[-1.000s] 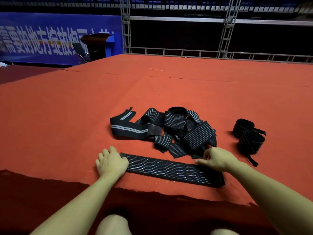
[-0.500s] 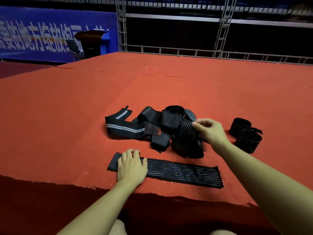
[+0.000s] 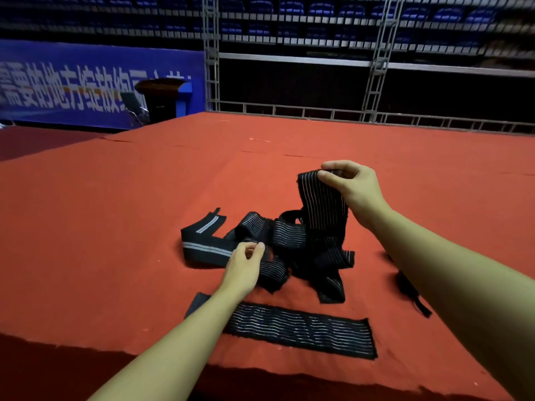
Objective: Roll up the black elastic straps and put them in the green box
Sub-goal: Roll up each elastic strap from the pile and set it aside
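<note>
We see the right hand (image 3: 351, 188) raised above the pile of black elastic straps (image 3: 278, 247), its thumb and curled fingers pinching the top end of one striped strap (image 3: 322, 204). That strap hangs down from the pinch, its lower part running into the heap on the red carpet (image 3: 115, 227).

The left hand (image 3: 244, 266) is low at the near left side of the pile, thumb and fingertips drawn together at a strap end. We judge it to be pinching a fold of strap there, though the contact itself is small and partly hidden by the fingers.

Nearer to us, a flat strap (image 3: 292, 329) with wavy pale lines lies stretched out along the carpet's near edge, touched by neither hand; the left forearm crosses over its left end. At the far left of the pile a strap with one broad grey stripe (image 3: 202, 247) lies folded. To the right, mostly hidden behind the right forearm, we make out dark strap pieces (image 3: 411, 293) on the carpet; their shape we cannot tell.

Behind the carpeted platform stands a blue banner (image 3: 86, 85) bearing large white Chinese characters, too blurred for us to read with confidence. Beside it is a dark lectern (image 3: 160, 96), and a metal truss (image 3: 211, 53) rises in front of rows of blue seats (image 3: 318, 8).
</note>
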`<state>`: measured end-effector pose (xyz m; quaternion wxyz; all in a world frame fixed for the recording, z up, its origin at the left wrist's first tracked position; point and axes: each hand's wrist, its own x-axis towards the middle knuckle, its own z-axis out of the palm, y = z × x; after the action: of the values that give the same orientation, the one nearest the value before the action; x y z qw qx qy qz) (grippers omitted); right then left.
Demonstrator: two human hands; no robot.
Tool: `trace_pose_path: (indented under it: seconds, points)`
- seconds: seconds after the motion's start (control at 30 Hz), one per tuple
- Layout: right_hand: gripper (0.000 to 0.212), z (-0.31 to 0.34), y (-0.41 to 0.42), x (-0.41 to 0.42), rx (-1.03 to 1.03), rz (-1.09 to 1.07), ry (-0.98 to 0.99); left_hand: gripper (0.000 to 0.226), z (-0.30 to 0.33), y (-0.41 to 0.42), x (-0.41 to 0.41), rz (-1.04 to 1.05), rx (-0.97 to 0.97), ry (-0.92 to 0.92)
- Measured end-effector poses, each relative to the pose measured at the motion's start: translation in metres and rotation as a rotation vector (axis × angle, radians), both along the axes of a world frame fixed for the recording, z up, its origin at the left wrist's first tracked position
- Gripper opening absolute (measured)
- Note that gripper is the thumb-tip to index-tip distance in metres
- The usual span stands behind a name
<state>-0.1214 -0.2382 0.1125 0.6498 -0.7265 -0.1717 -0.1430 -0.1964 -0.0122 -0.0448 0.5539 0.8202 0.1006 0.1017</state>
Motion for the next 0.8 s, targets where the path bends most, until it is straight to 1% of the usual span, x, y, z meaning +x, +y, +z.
trace_pose_path:
  seconds: [0.1, 0.13, 0.17, 0.23, 0.33, 0.4, 0.47, 0.57, 0.63, 0.7, 0.73, 0.8]
  points:
    - [0.012, 0.028, 0.003, -0.004, 0.029, 0.029, -0.050, 0.046, 0.036, -0.011, 0.012, -0.049, -0.073, -0.056]
    - [0.011, 0.038, 0.004, -0.006, 0.043, 0.052, -0.064, 0.051, 0.045, -0.014, 0.016, -0.073, -0.136, -0.062]
    - [0.009, 0.048, 0.006, -0.008, 0.056, 0.083, -0.070, 0.054, 0.054, -0.019, 0.019, -0.098, -0.239, -0.056]
    - [0.010, 0.063, 0.008, -0.012, 0.081, 0.175, -0.054, 0.054, 0.070, -0.030, 0.022, -0.124, -0.501, -0.015]
    - [0.017, 0.068, 0.013, -0.022, 0.132, 0.345, 0.058, 0.065, 0.083, -0.039, 0.015, -0.181, -0.913, 0.084]
    - [0.017, 0.063, 0.013, -0.027, 0.118, 0.447, 0.129, 0.072, 0.081, -0.040, 0.012, -0.223, -1.163, 0.133]
    - [0.016, 0.053, 0.011, -0.031, 0.054, 0.535, 0.214, 0.066, 0.080, -0.039, 0.008, -0.166, -1.366, 0.114]
    - [0.016, 0.030, 0.003, -0.033, -0.113, 0.571, 0.324, 0.044, 0.074, -0.032, 0.004, 0.012, -1.459, -0.017]
    - [0.019, 0.012, -0.005, -0.034, -0.272, 0.529, 0.378, 0.027, 0.073, -0.022, -0.005, 0.035, -1.462, -0.083]
    - [0.022, -0.008, -0.015, -0.032, -0.376, 0.505, 0.424, 0.015, 0.068, -0.010, -0.011, 0.030, -1.489, -0.107]
    - [0.023, -0.016, -0.019, -0.031, -0.413, 0.500, 0.441, 0.013, 0.063, -0.003, -0.013, 0.014, -1.499, -0.106]
    - [0.024, -0.029, -0.027, -0.031, -0.450, 0.489, 0.453, 0.021, 0.050, 0.008, -0.015, -0.054, -1.489, -0.127]
